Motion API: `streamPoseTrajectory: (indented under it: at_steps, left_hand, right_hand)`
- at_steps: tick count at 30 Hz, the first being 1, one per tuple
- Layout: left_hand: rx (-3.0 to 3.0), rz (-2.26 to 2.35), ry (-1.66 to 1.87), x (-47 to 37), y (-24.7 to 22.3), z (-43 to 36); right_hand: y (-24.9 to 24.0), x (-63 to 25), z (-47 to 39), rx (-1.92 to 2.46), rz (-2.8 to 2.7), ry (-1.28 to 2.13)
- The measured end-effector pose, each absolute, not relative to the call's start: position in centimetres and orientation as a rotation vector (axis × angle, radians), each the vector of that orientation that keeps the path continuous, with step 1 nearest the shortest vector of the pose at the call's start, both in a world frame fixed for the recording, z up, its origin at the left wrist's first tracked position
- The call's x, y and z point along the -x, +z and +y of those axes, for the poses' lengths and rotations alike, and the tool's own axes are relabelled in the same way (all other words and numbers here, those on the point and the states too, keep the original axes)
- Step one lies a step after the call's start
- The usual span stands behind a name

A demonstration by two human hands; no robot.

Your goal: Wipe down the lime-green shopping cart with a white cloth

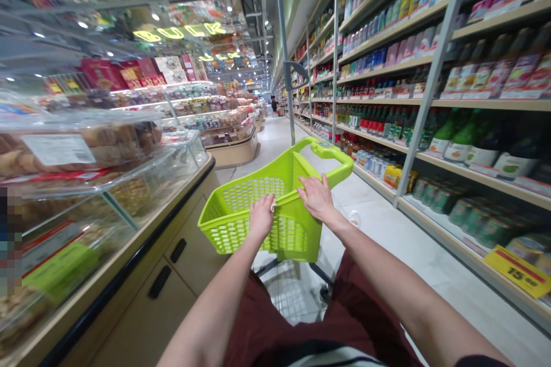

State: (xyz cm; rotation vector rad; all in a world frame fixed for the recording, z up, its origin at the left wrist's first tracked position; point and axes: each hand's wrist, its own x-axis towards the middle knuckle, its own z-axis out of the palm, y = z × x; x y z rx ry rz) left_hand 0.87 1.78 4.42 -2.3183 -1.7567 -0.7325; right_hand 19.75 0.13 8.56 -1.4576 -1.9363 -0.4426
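Note:
A lime-green shopping cart [297, 235] stands sideways in front of me, its handle at the upper right and its perforated basket reaching left. The basket holds nothing that I can see. My left hand [262, 219] is closed over the near rim at the middle, with something small and white by its fingertips. Further right, my right hand [317, 197] grips the same rim near the handle end, its fingers curled over the edge.
On the left runs a wooden counter [142, 298] with clear bins of packaged food. Tall shelves [424, 101] of bottles and cans line the right. A pale tiled aisle [278, 131] leads ahead, with a distant person [274, 104] in it.

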Motion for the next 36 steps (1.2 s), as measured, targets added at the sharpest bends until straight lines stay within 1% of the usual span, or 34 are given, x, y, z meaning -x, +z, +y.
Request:
streamPoseTrajectory:
  at_steps: [5,10,15,22,24,27,31,33,36]
  left_hand:
    - [2.368,-1.717,-0.854,-1.7,4.0,2.2]
    - [2.421,-1.622,-0.964,-3.2,3.8,2.6]
    - [2.468,-1.548,-0.908,-0.8,3.1,2.6]
    - [2.335,-1.687,-0.853,5.5,1.4,2.7]
    - [2.303,-1.733,-0.845,5.5,1.7,2.7]
    - [2.336,-1.758,-0.839,3.3,2.7,2.7]
    - [2.462,-1.622,-0.893,0.2,3.8,2.6]
    - [2.465,-1.567,-0.923,0.1,3.7,2.4]
    - [2.423,-1.572,-0.876,2.4,2.9,2.2]
  right_hand:
    - [8.6,-18.7,-0.2,1.493,-1.915,-0.465]
    - [7.4,-16.2,-0.8,1.407,-2.075,-0.404]
    - [6.3,-15.1,-1.1,1.331,-2.132,-0.334]
    - [6.4,-15.9,-1.1,1.264,-2.169,-0.329]
    - [6.2,-15.8,-1.0,1.266,-2.154,-0.333]
    - [5.9,-15.5,-0.8,1.284,-2.114,-0.346]
    - [5.7,-15.7,-0.6,1.287,-2.104,-0.356]
    - [5.7,-15.9,-0.6,1.274,-2.119,-0.357]
    - [5.7,-16.2,-0.7,1.259,-2.129,-0.357]
